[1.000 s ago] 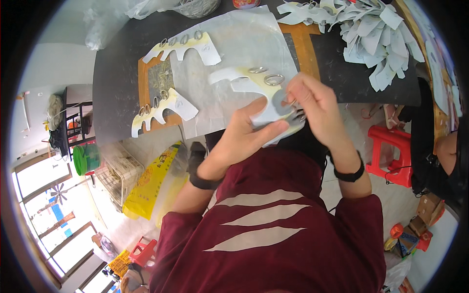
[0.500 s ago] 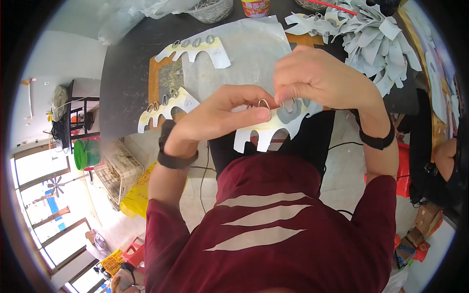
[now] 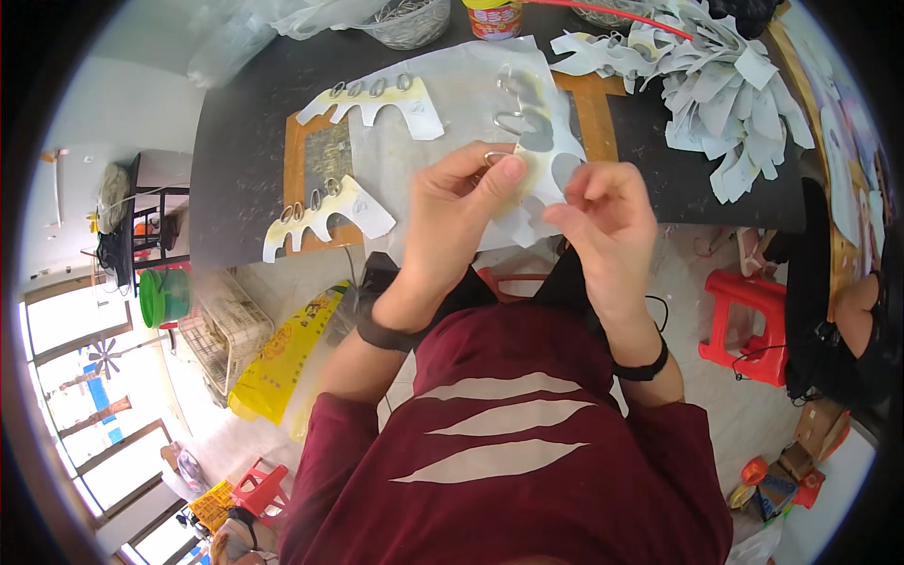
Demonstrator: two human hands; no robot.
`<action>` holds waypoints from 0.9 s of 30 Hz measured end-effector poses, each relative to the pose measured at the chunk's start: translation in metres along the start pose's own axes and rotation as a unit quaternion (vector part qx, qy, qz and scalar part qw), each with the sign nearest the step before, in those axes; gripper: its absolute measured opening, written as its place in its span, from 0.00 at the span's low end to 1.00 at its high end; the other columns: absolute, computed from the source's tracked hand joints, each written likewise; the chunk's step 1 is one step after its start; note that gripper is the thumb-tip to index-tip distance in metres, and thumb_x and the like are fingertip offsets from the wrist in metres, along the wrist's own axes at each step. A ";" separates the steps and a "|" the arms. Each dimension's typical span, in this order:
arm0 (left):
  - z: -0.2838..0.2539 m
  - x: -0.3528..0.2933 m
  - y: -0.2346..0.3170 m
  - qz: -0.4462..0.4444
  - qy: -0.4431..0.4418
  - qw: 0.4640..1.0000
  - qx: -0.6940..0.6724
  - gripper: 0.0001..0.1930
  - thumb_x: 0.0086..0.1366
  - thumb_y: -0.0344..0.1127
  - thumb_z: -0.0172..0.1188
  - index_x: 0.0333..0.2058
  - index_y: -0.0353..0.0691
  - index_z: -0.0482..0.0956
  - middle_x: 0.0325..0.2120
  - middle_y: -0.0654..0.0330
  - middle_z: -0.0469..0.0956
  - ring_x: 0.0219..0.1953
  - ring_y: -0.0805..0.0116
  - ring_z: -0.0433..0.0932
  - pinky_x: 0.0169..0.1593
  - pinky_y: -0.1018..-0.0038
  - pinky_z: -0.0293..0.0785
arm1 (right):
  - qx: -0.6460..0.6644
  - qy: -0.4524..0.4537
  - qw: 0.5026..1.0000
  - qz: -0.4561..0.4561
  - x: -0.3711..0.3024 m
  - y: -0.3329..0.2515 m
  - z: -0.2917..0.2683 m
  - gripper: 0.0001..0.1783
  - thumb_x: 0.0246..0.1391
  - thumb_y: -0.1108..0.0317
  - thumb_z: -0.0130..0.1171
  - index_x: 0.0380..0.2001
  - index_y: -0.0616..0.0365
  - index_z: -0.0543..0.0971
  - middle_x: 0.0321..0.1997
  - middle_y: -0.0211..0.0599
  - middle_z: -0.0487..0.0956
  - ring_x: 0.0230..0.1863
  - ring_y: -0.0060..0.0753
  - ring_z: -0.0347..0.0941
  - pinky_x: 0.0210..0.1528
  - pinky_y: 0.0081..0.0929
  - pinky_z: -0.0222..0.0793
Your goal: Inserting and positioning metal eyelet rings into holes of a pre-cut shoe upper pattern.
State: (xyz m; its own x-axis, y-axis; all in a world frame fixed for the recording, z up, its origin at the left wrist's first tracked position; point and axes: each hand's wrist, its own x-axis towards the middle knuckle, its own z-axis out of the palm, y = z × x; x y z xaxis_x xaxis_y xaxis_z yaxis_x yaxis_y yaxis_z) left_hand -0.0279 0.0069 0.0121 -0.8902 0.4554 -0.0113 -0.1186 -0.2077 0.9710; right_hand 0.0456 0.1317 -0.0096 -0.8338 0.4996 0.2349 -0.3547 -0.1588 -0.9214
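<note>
My left hand (image 3: 461,212) pinches a white scalloped card strip (image 3: 556,104) between thumb and fingers. Wire metal rings (image 3: 513,122) stand along the strip, which is held slantwise over the table with a yellowish band on its surface. My right hand (image 3: 607,221) is at the strip's right lower edge, fingers half curled and thumb apart from them, with nothing visible between them. Two similar strips lie to the left: a far one (image 3: 421,111) and a near one (image 3: 363,212), each with several metal rings along its upper edge.
A translucent sheet (image 3: 377,160) covers part of a brown-edged board (image 3: 297,155) on the dark table (image 3: 240,179). A heap of white strips (image 3: 734,104) is at the back right. A bowl of metal rings (image 3: 414,24) and a yellow-red tub (image 3: 494,19) stand behind. A red stool (image 3: 749,325) is lower right.
The strip has swung from lying crosswise near my lap to slanting away over the table. My right hand has come down from above it to its right edge, its fingers loosening.
</note>
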 end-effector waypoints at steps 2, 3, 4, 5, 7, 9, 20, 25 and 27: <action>0.000 -0.003 -0.004 0.002 -0.006 1.000 0.003 0.10 0.59 0.34 0.60 0.34 0.33 0.78 0.28 0.67 0.75 0.30 0.82 0.68 0.35 0.84 0.65 | 0.073 -0.034 0.994 0.074 0.004 0.005 0.003 0.19 0.39 0.77 0.67 0.29 0.55 0.65 0.29 0.28 0.68 0.30 0.16 0.59 0.34 0.14 0.57; 0.000 -0.004 -0.006 0.006 -0.010 1.000 0.005 0.09 0.59 0.33 0.59 0.34 0.33 0.78 0.29 0.66 0.75 0.30 0.82 0.68 0.35 0.83 0.65 | 0.102 -0.033 0.989 0.101 0.007 0.001 0.005 0.19 0.40 0.79 0.66 0.28 0.55 0.64 0.29 0.28 0.68 0.30 0.14 0.60 0.34 0.13 0.59; -0.001 -0.004 -0.007 0.006 -0.010 1.000 0.004 0.09 0.59 0.33 0.59 0.34 0.33 0.78 0.29 0.66 0.75 0.30 0.82 0.68 0.35 0.83 0.65 | 0.102 -0.034 0.989 0.101 0.008 0.000 0.005 0.19 0.40 0.79 0.66 0.28 0.55 0.64 0.29 0.28 0.68 0.30 0.14 0.60 0.34 0.13 0.59; -0.002 -0.004 -0.008 0.029 -0.019 0.999 0.022 0.08 0.59 0.32 0.59 0.34 0.33 0.78 0.29 0.66 0.74 0.30 0.81 0.68 0.35 0.83 0.65 | 0.107 -0.030 0.988 0.109 0.009 -0.001 0.006 0.19 0.41 0.79 0.65 0.28 0.55 0.64 0.29 0.28 0.68 0.30 0.14 0.60 0.34 0.13 0.60; -0.002 -0.005 -0.010 0.051 -0.026 0.998 0.040 0.07 0.59 0.31 0.60 0.33 0.33 0.78 0.29 0.65 0.74 0.30 0.81 0.68 0.36 0.83 0.65 | 0.111 -0.027 0.986 0.118 0.008 0.000 0.006 0.19 0.41 0.80 0.64 0.29 0.56 0.63 0.29 0.27 0.68 0.30 0.14 0.61 0.33 0.13 0.61; -0.001 -0.006 -0.010 0.061 -0.033 0.997 0.036 0.06 0.58 0.29 0.60 0.33 0.33 0.78 0.30 0.64 0.72 0.31 0.81 0.67 0.36 0.83 0.65 | 0.096 -0.023 0.989 0.110 0.005 0.002 0.005 0.18 0.42 0.81 0.63 0.30 0.56 0.63 0.30 0.28 0.68 0.31 0.15 0.64 0.34 0.14 0.63; -0.013 -0.006 -0.002 -0.073 -0.128 0.976 -0.163 0.13 0.63 0.36 0.53 0.42 0.34 0.73 0.36 0.61 0.72 0.36 0.76 0.70 0.39 0.80 0.68 | 0.179 0.020 0.982 0.065 0.001 0.011 0.011 0.20 0.42 0.84 0.61 0.34 0.57 0.63 0.32 0.31 0.69 0.35 0.19 0.68 0.34 0.16 0.68; -0.016 -0.004 -0.007 -0.289 -0.157 0.914 -0.237 0.16 0.65 0.38 0.50 0.47 0.35 0.67 0.37 0.63 0.72 0.37 0.77 0.71 0.40 0.78 0.69 | 0.168 -0.001 0.984 0.065 -0.001 0.012 0.007 0.21 0.41 0.84 0.62 0.34 0.57 0.62 0.31 0.32 0.70 0.34 0.19 0.67 0.33 0.15 0.67; -0.019 -0.002 -0.008 -0.275 -0.208 0.906 -0.245 0.14 0.64 0.37 0.51 0.46 0.36 0.69 0.37 0.64 0.73 0.36 0.78 0.71 0.40 0.78 0.69 | 0.150 -0.012 0.987 0.054 -0.001 0.012 0.005 0.21 0.41 0.83 0.62 0.35 0.57 0.62 0.31 0.31 0.70 0.31 0.18 0.66 0.34 0.15 0.66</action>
State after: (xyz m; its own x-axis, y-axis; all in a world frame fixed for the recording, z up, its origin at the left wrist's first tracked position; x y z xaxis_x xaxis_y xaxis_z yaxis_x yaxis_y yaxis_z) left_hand -0.0333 -0.0093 -0.0005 -0.4063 0.8722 -0.2724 -0.7658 -0.1624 0.6222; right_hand 0.0399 0.1247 -0.0194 -0.8822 0.4461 0.1508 -0.3695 -0.4570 -0.8091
